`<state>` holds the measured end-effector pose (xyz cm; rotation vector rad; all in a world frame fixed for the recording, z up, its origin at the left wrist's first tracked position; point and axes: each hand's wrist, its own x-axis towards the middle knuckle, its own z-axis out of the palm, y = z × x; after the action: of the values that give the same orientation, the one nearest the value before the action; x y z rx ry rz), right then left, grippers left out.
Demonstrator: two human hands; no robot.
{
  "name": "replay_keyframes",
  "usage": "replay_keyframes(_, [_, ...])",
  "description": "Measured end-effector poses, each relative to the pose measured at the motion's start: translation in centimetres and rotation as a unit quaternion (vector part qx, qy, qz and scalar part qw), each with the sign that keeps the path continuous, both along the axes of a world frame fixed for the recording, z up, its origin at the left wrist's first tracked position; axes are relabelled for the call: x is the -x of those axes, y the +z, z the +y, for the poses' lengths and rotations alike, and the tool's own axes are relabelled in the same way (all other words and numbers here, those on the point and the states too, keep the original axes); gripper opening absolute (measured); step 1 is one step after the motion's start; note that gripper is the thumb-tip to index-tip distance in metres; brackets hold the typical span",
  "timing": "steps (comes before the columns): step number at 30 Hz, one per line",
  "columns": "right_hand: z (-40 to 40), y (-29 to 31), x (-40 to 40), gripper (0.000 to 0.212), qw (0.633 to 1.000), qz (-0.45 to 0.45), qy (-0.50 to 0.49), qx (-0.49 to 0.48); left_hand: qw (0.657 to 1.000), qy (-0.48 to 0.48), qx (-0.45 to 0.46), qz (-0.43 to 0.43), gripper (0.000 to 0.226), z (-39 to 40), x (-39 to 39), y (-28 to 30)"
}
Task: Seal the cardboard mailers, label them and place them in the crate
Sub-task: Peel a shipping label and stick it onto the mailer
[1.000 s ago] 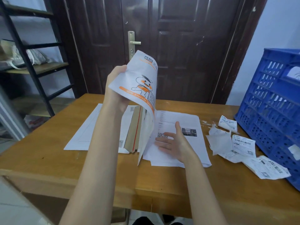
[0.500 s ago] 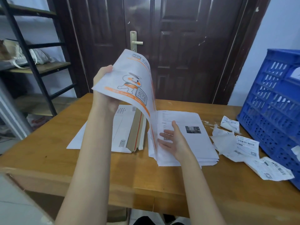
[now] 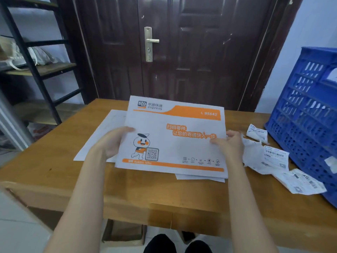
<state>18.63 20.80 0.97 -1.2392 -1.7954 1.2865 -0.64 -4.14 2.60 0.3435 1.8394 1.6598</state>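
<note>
The mailer (image 3: pixel 173 139) was lifted up; now it lies flat, one on top. Left grip (image 3: pixel 111 143) and right grip (image 3: pixel 229 143) pinch its sides at 9 and 3 o'clock. One crate (image 3: pixel 306 125).

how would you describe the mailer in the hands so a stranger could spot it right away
On the wooden table before the dark door, both hands hold the mailer by its side edges. Unlike the plain white sheets beneath, it bears orange bands, a cartoon mascot and a QR code.

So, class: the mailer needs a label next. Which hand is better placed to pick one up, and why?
Probably the right hand: it holds the mailer at the edge nearest the loose labels; the left hand grips the far side.
</note>
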Motion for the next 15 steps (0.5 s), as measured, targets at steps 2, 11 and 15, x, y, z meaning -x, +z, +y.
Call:
replay_keyframes(2, [0.4,-0.4,-0.1,0.050,1.000,-0.022,-0.006,-0.012,0.999,0.004,0.047,0.025,0.025,0.5,-0.4,-0.8])
replay_keyframes(11, [0.9,-1.7,-0.7,0.045,0.997,-0.066,-0.023,-0.032,0.980,0.057,0.159,0.109,0.026,2.3,-1.1,-2.5])
replay_keyframes(15, [1.1,-1.4,-0.6,0.050,0.995,-0.075,-0.033,-0.054,0.957,0.090,0.189,0.201,0.038,2.8,-0.3,-3.0])
